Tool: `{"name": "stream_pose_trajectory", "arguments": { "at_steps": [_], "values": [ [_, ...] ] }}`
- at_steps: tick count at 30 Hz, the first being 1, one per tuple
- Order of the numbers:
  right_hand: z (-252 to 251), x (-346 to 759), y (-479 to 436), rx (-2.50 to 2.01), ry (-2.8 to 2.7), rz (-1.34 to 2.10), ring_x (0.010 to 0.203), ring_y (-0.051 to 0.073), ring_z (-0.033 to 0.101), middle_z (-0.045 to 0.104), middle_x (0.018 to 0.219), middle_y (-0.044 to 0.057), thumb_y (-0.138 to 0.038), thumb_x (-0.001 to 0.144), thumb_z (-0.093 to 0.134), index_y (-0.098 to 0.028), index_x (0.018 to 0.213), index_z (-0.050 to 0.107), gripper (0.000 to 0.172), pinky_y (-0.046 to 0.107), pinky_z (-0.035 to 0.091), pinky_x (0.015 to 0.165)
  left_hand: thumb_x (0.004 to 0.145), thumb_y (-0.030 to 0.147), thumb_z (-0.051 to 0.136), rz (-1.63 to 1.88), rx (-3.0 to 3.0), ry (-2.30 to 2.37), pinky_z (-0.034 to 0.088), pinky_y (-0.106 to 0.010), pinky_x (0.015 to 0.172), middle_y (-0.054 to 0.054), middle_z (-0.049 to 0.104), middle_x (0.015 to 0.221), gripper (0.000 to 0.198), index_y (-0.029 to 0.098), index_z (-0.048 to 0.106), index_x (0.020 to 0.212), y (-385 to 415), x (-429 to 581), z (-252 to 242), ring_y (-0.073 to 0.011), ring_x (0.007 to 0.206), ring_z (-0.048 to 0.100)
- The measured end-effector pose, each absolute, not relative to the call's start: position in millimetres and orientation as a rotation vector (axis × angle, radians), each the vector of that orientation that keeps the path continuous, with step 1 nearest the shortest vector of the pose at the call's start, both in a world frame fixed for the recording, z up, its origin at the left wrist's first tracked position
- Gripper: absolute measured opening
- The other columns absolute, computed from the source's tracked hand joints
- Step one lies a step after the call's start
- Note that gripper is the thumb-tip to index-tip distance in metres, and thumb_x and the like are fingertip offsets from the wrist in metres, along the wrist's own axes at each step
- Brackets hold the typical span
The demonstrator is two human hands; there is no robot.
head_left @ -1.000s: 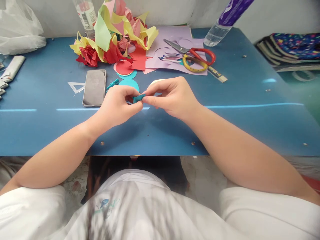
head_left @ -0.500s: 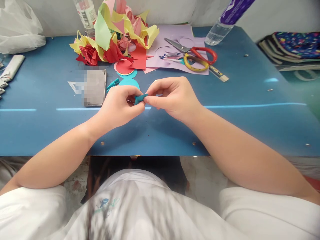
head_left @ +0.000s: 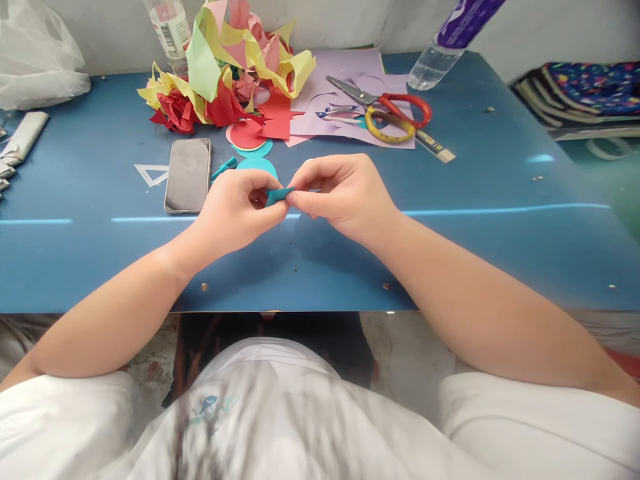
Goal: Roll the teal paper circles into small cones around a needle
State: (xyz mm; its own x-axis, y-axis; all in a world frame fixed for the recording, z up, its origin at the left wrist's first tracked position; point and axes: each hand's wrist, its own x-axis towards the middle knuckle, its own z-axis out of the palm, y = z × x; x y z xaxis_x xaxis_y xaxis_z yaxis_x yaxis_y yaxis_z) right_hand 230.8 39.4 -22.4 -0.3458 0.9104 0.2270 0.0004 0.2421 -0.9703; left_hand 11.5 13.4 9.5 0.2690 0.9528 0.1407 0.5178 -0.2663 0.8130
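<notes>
A small folded teal paper piece (head_left: 278, 195) is pinched between both hands just above the blue table (head_left: 500, 220). My left hand (head_left: 240, 210) grips its left end with curled fingers. My right hand (head_left: 340, 193) pinches its right end with thumb and forefinger. Just behind the hands lie a teal paper circle (head_left: 257, 165), a small teal folded bit (head_left: 225, 167) and a red circle on a teal one (head_left: 247, 137).
A phone (head_left: 189, 175) and a clear set square (head_left: 151, 175) lie left of the hands. At the back are a heap of coloured paper scraps (head_left: 230, 67), lilac sheets (head_left: 350, 93) with red and yellow scissors (head_left: 385, 113), a ruler (head_left: 435, 147), two bottles (head_left: 170, 30) and a plastic bag (head_left: 35, 60).
Hardly anything has moved. Both hands stay pinched on the teal piece, with only slight finger shifts.
</notes>
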Motion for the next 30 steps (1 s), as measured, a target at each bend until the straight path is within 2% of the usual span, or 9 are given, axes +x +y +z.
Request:
{"name": "stream_pose_trajectory", "arguments": {
  "at_steps": [4,9,12,15,18,22,26,30],
  "values": [
    [-23,232,41,-0.888,-1.615,1.234,0.078,0.023,0.073,0.075,0.079,0.003,-0.039,0.081,0.108,-0.024,0.082,0.081,0.032,0.04,0.064,0.07,0.087,0.025,0.076,0.842,1.992,1.362,0.053,-0.041,0.072,0.0,0.058,0.068,0.003,0.026,0.076,0.084,12,12,11,-0.024,0.073,0.062],
    [-26,231,43,-0.899,-1.619,1.216,0.079,0.023,0.075,0.075,0.08,0.003,-0.037,0.083,0.108,-0.023,0.083,0.079,0.032,0.039,0.065,0.069,0.083,0.022,0.079,0.898,2.037,1.292,0.052,-0.041,0.07,0.001,0.052,0.064,0.007,0.026,0.073,0.082,17,11,4,-0.0234,0.067,0.06],
    [-26,231,42,-0.899,-1.619,1.223,0.08,0.023,0.075,0.075,0.081,0.003,-0.036,0.084,0.107,-0.023,0.084,0.078,0.032,0.039,0.065,0.069,0.08,0.022,0.081,0.946,2.017,1.216,0.053,-0.042,0.068,0.001,0.057,0.064,0.011,0.026,0.072,0.08,22,10,-3,-0.0233,0.067,0.06],
    [-23,233,41,-0.896,-1.618,1.228,0.08,0.023,0.074,0.074,0.081,0.003,-0.037,0.085,0.107,-0.023,0.084,0.077,0.033,0.04,0.065,0.069,0.078,0.02,0.084,1.035,1.969,1.101,0.059,-0.044,0.068,-0.001,0.067,0.07,0.013,0.028,0.073,0.079,28,8,-9,-0.0255,0.072,0.066],
    [-20,234,41,-0.888,-1.609,1.251,0.078,0.023,0.071,0.073,0.078,0.002,-0.036,0.085,0.108,-0.024,0.084,0.078,0.032,0.04,0.063,0.067,0.081,0.019,0.084,1.113,1.955,1.038,0.063,-0.046,0.07,-0.002,0.076,0.079,0.012,0.029,0.076,0.08,31,7,-11,-0.0277,0.08,0.073],
    [-20,234,41,-0.854,-1.572,1.296,0.071,0.019,0.066,0.071,0.075,0.0,-0.039,0.085,0.108,-0.024,0.084,0.079,0.032,0.037,0.056,0.061,0.085,0.018,0.084,1.109,1.964,1.017,0.063,-0.044,0.067,-0.003,0.076,0.079,0.011,0.028,0.079,0.082,31,4,-10,-0.0277,0.083,0.075],
    [-23,234,44,-0.827,-1.534,1.381,0.064,0.015,0.059,0.069,0.073,-0.002,-0.044,0.08,0.115,-0.024,0.085,0.078,0.043,0.036,0.05,0.056,0.09,0.019,0.085,1.046,1.95,1.014,0.066,-0.044,0.069,-0.003,0.076,0.079,0.01,0.027,0.081,0.085,29,2,-7,-0.0272,0.083,0.076],
    [-24,233,46,-0.783,-1.504,1.437,0.063,0.015,0.059,0.07,0.075,-0.001,-0.051,0.076,0.119,-0.023,0.084,0.076,0.052,0.036,0.05,0.055,0.094,0.023,0.086,1.0,1.918,1.026,0.069,-0.045,0.07,-0.002,0.076,0.08,0.012,0.026,0.078,0.086,26,3,-2,-0.0258,0.077,0.077]
  ]
}}
